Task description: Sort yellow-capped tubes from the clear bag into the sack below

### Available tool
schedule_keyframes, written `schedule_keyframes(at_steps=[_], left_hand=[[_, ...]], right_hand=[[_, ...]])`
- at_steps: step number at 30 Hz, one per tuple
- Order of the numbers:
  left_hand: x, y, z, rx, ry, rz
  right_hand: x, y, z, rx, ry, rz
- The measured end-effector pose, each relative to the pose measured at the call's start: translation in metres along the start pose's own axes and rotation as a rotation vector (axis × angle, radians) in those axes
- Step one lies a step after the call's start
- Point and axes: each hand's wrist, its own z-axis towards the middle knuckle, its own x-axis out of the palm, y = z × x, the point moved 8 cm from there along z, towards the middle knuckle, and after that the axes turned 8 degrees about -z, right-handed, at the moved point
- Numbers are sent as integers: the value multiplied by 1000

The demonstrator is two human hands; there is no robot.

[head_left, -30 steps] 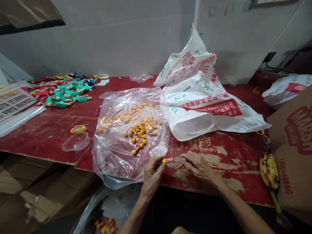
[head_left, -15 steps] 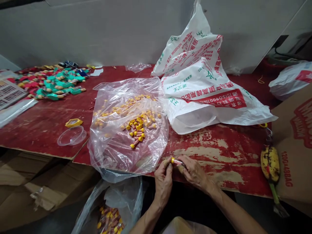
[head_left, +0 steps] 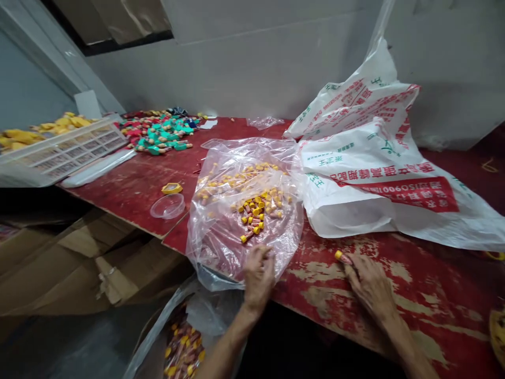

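My right hand (head_left: 369,284) rests on the worn red table (head_left: 394,279), fingers closed round a small tube with a yellow cap (head_left: 341,257). My left hand (head_left: 258,273) lies curled on the near edge of a clear plastic bag (head_left: 221,247) spread on the table; what its fingers hold, if anything, I cannot make out. On that bag lies a heap of several small yellow-capped tubes (head_left: 256,208). Below the table edge an open bag (head_left: 183,347) holds more of the same tubes.
A large white printed plastic sack (head_left: 374,168) lies at the right. A clear round lid (head_left: 168,206) and a yellow piece (head_left: 172,188) sit left of the bag. Green and red toys (head_left: 158,131) and a white crate (head_left: 59,152) are far left. Cardboard boxes (head_left: 79,263) stand below.
My hands have separated: the left moved onto the clear bag, the right kept the capped tube and moved right. The view swung left, and the banana and box at the right left the frame.
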Motion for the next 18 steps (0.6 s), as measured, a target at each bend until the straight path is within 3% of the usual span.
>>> schedule_keyframes(at_steps=[3, 5, 7, 11, 15, 18], left_hand=[[-43, 29, 34, 64, -136, 319], [-49, 50, 54, 79, -89, 482], [-45, 63, 66, 101, -28, 546], [-44, 63, 63, 104, -54, 441], [-56, 61, 42, -46, -146, 256], [-56, 64, 25, -163, -155, -47]], right_hand=[[-1, -45, -3, 114, 18, -256], [-7, -53, 1, 169, 24, -328], [-12, -43, 17, 184, 12, -327], [3, -29, 81, 232, 155, -291], [30, -54, 142, 358, 271, -288], [48, -69, 166, 386, 301, -228]])
